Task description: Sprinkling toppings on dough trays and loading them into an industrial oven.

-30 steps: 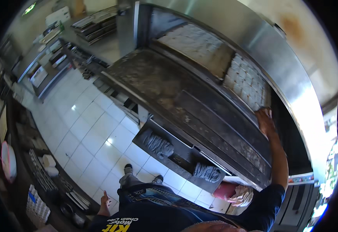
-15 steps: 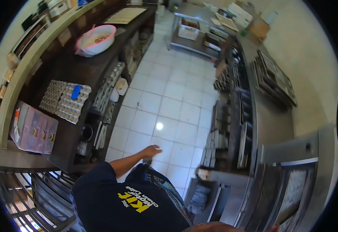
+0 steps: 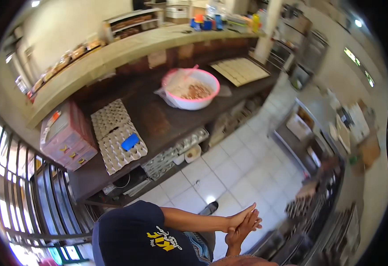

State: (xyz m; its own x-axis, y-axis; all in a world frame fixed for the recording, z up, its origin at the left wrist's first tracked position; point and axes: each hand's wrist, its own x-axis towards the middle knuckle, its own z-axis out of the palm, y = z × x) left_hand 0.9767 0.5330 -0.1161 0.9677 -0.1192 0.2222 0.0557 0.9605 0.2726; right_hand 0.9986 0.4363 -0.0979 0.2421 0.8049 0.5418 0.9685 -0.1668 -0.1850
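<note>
left hand and right hand press flat together, fingers straight, holding nothing (rubbing palms, i judge), well apart from the counter.

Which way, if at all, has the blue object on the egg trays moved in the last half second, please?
No. The blue object lies on the same egg tray on the dark counter as before; only the camera swung.

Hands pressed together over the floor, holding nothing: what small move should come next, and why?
Probably part the hands and reach toward the counter. They are palm to palm, empty, apart from everything. The pink bowl with food in it and the egg trays sit on that counter, untouched.
</note>
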